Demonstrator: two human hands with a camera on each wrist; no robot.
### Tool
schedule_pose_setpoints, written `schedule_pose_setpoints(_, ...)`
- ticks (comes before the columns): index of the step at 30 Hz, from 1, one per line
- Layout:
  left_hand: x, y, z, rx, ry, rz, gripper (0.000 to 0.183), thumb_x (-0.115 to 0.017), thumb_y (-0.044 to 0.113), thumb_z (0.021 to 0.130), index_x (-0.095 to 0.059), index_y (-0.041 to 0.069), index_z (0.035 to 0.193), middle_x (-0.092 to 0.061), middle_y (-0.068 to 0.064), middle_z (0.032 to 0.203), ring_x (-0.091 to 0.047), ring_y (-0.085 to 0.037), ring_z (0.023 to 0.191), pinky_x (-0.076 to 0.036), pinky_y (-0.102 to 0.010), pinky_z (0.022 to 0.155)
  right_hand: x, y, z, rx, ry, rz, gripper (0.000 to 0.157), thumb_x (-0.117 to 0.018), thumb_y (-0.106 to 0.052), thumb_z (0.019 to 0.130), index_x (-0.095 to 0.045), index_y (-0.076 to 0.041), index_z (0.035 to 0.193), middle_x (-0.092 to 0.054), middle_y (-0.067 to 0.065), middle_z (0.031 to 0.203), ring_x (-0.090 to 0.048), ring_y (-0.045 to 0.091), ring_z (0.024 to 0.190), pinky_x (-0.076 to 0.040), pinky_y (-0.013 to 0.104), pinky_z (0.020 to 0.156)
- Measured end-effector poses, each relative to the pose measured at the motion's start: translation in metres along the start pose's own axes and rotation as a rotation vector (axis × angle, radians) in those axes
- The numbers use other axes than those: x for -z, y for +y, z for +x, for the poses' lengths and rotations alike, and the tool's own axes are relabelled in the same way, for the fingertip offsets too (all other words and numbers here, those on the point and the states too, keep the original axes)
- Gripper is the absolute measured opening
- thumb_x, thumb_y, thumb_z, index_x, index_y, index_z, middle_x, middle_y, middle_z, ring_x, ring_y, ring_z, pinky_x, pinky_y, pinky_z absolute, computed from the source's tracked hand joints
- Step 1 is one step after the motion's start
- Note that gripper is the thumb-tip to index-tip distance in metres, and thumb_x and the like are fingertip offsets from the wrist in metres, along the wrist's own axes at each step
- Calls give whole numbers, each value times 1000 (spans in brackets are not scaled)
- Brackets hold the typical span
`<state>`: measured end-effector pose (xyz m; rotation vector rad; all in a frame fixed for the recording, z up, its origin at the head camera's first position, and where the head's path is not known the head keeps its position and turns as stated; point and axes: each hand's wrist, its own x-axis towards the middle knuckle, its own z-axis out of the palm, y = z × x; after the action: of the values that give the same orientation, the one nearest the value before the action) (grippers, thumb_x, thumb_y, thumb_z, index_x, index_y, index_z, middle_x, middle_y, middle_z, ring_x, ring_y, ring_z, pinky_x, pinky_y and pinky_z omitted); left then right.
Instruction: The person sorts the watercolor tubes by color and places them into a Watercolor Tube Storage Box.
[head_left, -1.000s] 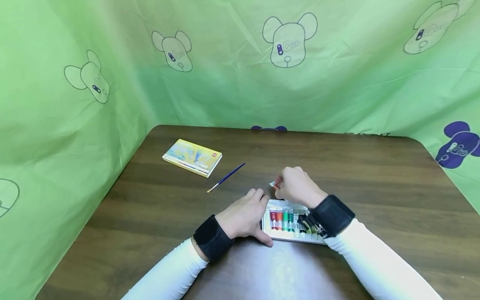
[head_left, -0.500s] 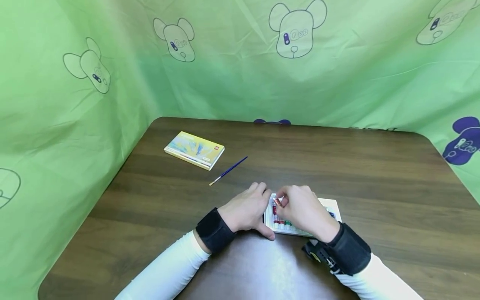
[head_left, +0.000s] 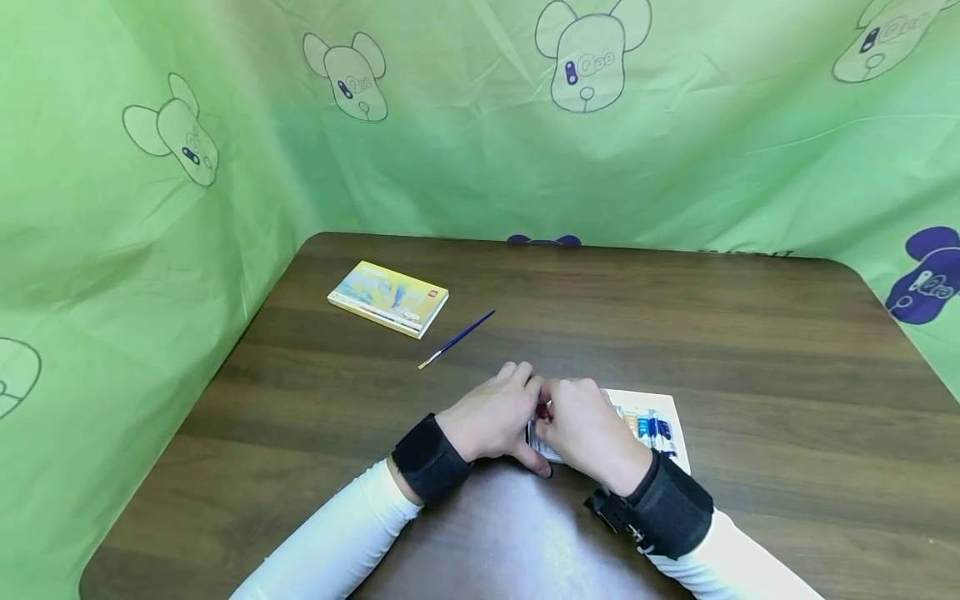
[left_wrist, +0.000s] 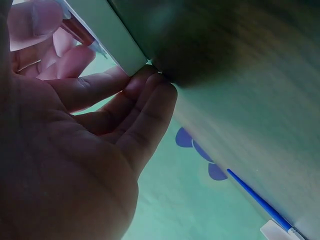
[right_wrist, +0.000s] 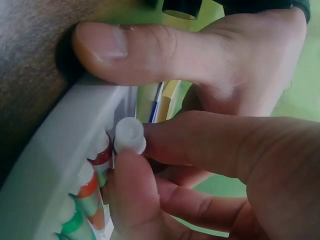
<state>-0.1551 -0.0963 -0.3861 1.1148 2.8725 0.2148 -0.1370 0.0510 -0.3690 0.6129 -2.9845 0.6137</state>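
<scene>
A white tray (head_left: 681, 446) of small paint tubes (head_left: 652, 428) lies on the table. My left hand (head_left: 491, 417) grips its left end, with the thumb at the front edge and the fingers at the back corner. Over that end, my right hand (head_left: 592, 433) pinches a paint tube by thumb and finger; its white cap (right_wrist: 129, 135) shows in the right wrist view, while the fingers hide most of its body. A reddish tube body (left_wrist: 77, 31) appears beside the tray in the left wrist view. Dark red, orange and green tubes (right_wrist: 87, 187) sit in the tray alongside.
A yellow box (head_left: 388, 298) lies at the back left of the brown table (head_left: 750, 333). A blue-handled paintbrush (head_left: 459, 338) rests between box and hands. Green printed cloth (head_left: 450, 167) hangs behind the table.
My right hand has brought the tube from behind the tray down to its left end. The left hand keeps its hold on the tray. The head view has shifted slightly.
</scene>
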Motion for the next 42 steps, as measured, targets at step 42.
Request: schedule_pose_setpoints(42,-2,-3,3,-39,18,39,85,-74,71,53,-58,10,110,-50,-1,100,-42,-17,91,-42,-24,82,3,19,-7,301,-67,-6,7,-73,-13,73,-71,-14,79,-55,-3,83,-49,9,74,-46,27,67)
